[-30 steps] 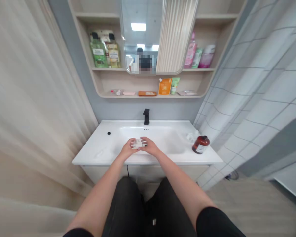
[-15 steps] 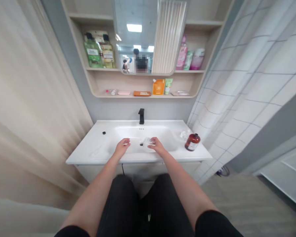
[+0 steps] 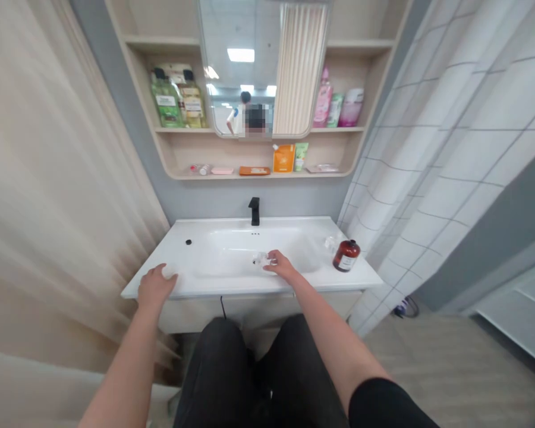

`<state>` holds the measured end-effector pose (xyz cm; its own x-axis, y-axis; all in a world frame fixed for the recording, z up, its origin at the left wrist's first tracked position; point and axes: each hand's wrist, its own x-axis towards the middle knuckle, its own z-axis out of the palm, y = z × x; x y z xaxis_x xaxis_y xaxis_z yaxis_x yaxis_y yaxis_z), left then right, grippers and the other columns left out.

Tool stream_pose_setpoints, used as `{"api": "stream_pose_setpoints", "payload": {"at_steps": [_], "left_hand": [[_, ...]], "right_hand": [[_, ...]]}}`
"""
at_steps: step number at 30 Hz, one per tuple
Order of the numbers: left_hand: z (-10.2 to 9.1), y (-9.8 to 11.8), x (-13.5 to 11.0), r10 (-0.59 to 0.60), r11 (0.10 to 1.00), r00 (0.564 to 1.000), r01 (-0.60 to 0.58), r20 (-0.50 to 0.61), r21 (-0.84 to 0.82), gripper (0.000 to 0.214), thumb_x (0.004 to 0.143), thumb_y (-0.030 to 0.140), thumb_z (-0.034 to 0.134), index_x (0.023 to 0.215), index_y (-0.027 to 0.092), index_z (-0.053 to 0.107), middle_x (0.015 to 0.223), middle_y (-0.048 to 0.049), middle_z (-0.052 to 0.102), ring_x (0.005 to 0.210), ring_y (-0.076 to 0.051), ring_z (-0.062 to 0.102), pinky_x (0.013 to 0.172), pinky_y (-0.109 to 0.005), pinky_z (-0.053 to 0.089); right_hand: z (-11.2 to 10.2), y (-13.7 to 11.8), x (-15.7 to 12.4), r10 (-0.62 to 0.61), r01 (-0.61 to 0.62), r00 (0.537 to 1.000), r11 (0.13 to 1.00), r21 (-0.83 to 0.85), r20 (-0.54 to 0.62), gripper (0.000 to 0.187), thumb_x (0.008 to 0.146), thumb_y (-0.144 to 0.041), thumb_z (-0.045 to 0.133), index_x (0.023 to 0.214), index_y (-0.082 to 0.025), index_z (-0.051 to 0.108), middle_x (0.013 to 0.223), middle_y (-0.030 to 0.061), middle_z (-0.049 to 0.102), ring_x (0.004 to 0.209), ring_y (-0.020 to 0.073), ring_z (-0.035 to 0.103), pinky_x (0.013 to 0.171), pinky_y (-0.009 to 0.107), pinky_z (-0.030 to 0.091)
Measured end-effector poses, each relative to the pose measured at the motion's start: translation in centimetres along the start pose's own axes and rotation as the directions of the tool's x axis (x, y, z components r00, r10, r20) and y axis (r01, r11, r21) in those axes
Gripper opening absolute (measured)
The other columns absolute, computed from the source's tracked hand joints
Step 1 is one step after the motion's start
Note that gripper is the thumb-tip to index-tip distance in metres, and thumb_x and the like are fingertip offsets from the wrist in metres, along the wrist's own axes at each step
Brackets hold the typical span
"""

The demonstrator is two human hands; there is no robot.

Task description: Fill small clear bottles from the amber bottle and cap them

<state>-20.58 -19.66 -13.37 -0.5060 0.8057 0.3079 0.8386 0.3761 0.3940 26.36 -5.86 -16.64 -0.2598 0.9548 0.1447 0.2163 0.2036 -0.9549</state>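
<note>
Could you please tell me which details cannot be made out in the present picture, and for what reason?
- Head view: exact shape of the clear object; small, see-through against the white basin, partly covered by the right hand.
- Head view: what lies beneath the left hand; its back and fingers hide it.
- Head view: the text on the brown bottle; too small.
- Head view: the top of the cabinet; cut off by the upper edge.

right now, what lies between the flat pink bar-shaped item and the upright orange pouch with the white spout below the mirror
A long, flat orange-brown packet lies between them, as the head view shows.
</note>
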Motion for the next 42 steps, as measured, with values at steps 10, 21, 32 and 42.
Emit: {"api": "stream_pose_setpoints", "payload": {"at_steps": [10, 21, 32, 42], "left_hand": [[2.3, 0.5, 0.4, -0.007, 0.974, 1.000, 0.012, 0.022, -0.225, 0.039, 0.087, 0.043, 0.067, 0.118, 0.021, 0.073, 0.115, -0.0159, 0.081, 0.116, -0.038, 0.075, 0.104, -0.050, 0.057], [6.4, 16.1, -1.6, 0.208, 0.379, 0.944, 0.163, 0.256, -0.911, 0.057, 0.066, 0.066, 0.090, 0.094, 0.018, 0.074, 0.097, -0.0102, 0.076, 0.091, -0.028, 0.076, 0.068, -0.036, 0.061], [11.2, 20.2, -1.0, 0.300, 0.257, 0.871, 0.318, 0.388, -0.913, 0.044, 0.069, 0.055, 0.083, 0.088, 0.016, 0.079, 0.098, -0.0104, 0.077, 0.073, -0.019, 0.066, 0.067, -0.032, 0.048], [11.7, 19.6, -1.2, 0.431, 0.364, 0.848, 0.151, 0.310, -0.919, 0.049, 0.071, 0.043, 0.086, 0.113, 0.018, 0.079, 0.084, -0.0032, 0.075, 0.085, -0.022, 0.071, 0.089, -0.039, 0.055]], "right_hand": [[0.1, 0.2, 0.1, 0.006, -0.006, 1.000, 1.000, -0.005, 0.010, 0.062, 0.057, -0.043, 0.095, 0.107, -0.028, 0.062, 0.105, 0.0013, 0.073, 0.087, 0.0232, 0.068, 0.092, 0.046, 0.058], [0.3, 0.5, 0.4, 0.029, -0.028, 0.998, 0.999, -0.025, 0.049, 0.066, 0.053, -0.033, 0.100, 0.110, -0.029, 0.066, 0.120, 0.0038, 0.073, 0.106, 0.0277, 0.072, 0.096, 0.045, 0.060], [0.4, 1.5, 1.7, 0.147, -0.153, 0.988, 0.968, -0.198, -0.044, 0.070, 0.055, -0.022, 0.101, 0.118, -0.026, 0.072, 0.121, 0.0047, 0.077, 0.112, 0.0281, 0.075, 0.099, 0.041, 0.062], [0.7, 3.1, 2.9, 0.171, -0.169, 0.985, 0.962, -0.214, -0.008, 0.071, 0.057, -0.022, 0.101, 0.122, -0.025, 0.073, 0.121, 0.0067, 0.078, 0.099, 0.0259, 0.078, 0.087, 0.038, 0.063]]}}
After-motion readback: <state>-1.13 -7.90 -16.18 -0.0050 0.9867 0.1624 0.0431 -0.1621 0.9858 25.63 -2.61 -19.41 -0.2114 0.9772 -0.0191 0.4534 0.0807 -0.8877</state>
